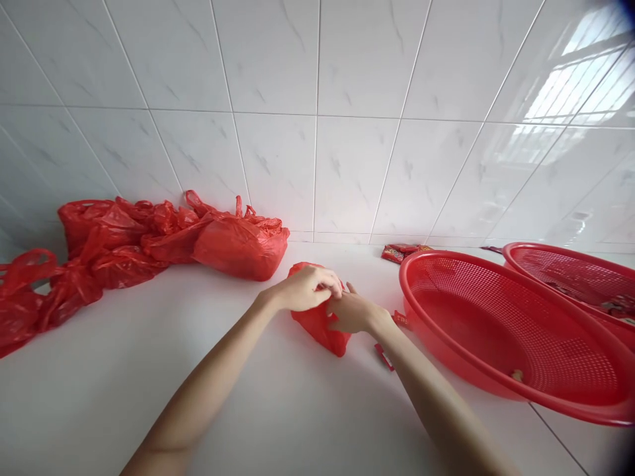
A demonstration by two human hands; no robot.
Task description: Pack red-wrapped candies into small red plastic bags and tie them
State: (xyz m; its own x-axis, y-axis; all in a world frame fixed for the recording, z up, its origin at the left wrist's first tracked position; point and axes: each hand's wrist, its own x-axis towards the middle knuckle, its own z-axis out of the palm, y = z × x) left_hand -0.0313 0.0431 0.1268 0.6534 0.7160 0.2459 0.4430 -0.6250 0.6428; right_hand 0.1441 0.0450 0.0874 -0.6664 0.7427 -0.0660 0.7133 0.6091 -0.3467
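Observation:
A small red plastic bag [320,325] lies on the white counter in front of me, partly covered by both hands. My left hand [311,287] is over its top with the fingers curled and pinched together at the bag's upper part. Close against it, my right hand [353,312] bends down over the bag's right side, fingers closed on the plastic. The two hands meet at the fingertips. What the bag contains is hidden.
Several tied red plastic bags [241,244] line the wall at the left. To the right stand a large red colander [476,317] and a second red colander [570,264] with things in it. Small red packets [403,252] lie by the wall; a red wrapper [383,357] is nearer.

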